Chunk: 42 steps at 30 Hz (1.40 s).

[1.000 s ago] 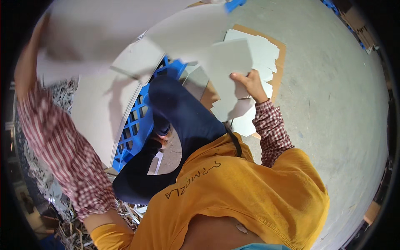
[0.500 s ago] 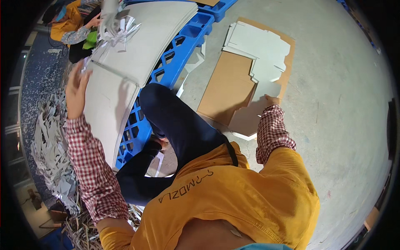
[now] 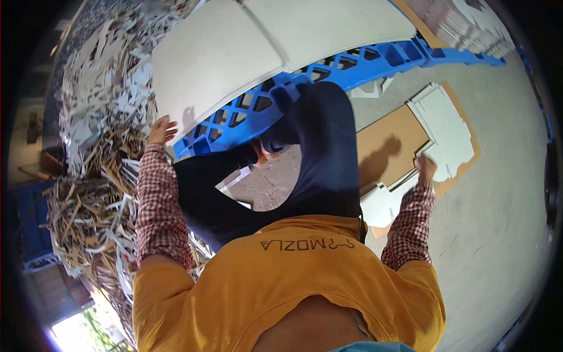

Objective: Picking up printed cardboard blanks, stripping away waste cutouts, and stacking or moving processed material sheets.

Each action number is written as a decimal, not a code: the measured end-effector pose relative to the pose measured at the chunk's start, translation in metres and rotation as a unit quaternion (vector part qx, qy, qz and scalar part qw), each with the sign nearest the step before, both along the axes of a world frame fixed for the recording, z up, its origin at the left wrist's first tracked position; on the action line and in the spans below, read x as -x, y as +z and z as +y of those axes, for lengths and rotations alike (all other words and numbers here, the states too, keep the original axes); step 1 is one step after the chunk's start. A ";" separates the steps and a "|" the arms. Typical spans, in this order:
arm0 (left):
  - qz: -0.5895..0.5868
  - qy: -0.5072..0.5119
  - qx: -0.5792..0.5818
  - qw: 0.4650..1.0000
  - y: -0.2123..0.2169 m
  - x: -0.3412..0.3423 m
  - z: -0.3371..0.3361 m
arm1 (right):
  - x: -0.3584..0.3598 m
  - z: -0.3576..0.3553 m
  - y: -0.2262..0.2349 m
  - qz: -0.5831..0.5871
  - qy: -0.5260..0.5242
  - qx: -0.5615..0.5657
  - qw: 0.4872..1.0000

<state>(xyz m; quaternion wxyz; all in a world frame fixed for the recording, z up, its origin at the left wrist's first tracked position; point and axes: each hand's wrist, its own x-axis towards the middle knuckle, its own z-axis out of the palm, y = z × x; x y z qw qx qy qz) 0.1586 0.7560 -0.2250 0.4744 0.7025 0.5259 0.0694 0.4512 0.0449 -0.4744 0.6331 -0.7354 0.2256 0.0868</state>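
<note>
I'm looking down past my yellow shirt (image 3: 293,281) and dark trousers (image 3: 316,152), both checked sleeves reaching out. My right hand (image 3: 426,168) is resting on the white cut-out sheet (image 3: 390,202) lying flat on the concrete floor (image 3: 498,223) just beside my knee; fingers are curled down onto it, can't tell if they're actually gripping an edge. That sheet is overlapping the brown cardboard (image 3: 390,141), which is carrying another white cut-out (image 3: 446,126) farther out. My left hand (image 3: 159,129) is pressing fingers spread against the lower edge of the big white sheet stack (image 3: 234,58), not closed around anything. The stack is sitting on the blue plastic pallet (image 3: 246,111). A heap of paper offcuts (image 3: 94,176) is piling up left of it.
</note>
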 end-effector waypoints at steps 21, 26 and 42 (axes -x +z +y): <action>0.010 -0.338 -0.182 0.923 -0.007 -0.027 -0.073 | -0.131 0.522 0.052 -0.286 0.530 0.395 0.694; 0.009 -0.344 -0.202 0.917 -0.002 -0.020 -0.075 | -0.083 0.544 0.086 -0.235 0.544 0.447 0.670; 0.015 -0.368 -0.222 0.903 -0.015 -0.018 -0.070 | -0.088 0.551 0.102 -0.239 0.515 0.476 0.671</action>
